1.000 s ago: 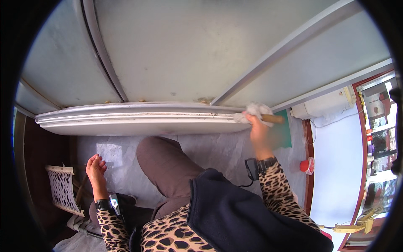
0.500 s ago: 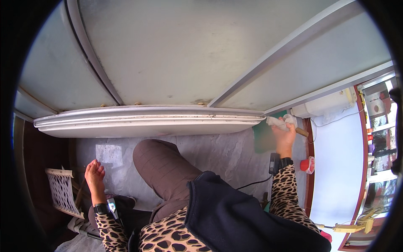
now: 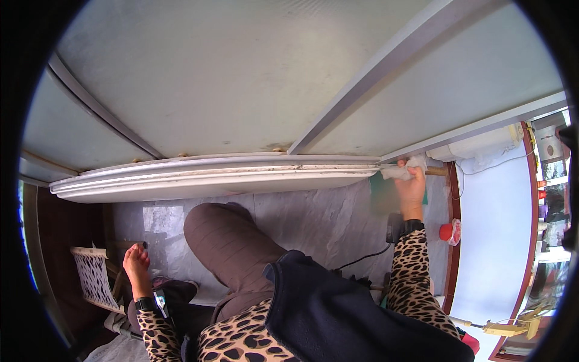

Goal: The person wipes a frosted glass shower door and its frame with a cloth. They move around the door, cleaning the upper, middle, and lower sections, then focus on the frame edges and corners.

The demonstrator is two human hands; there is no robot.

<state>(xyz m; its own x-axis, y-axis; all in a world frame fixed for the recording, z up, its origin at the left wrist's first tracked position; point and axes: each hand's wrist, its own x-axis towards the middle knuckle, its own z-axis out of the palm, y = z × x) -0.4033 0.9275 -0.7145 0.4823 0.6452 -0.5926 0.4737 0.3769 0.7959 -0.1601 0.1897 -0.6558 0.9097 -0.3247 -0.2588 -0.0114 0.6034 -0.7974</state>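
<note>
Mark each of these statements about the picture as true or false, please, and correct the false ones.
1. The right hand presses a white cloth against the end of the white window sill. True.
2. The left hand also holds a cloth. False: it is empty and hangs low near a white lattice basket.
3. A small red cup stands on the floor near the right wrist. True.
4. The person wears plain blue sleeves. False: the sleeves have a leopard pattern.
5. The grip of the right hand is on a hammer. False: it is closed on the cloth.
</note>
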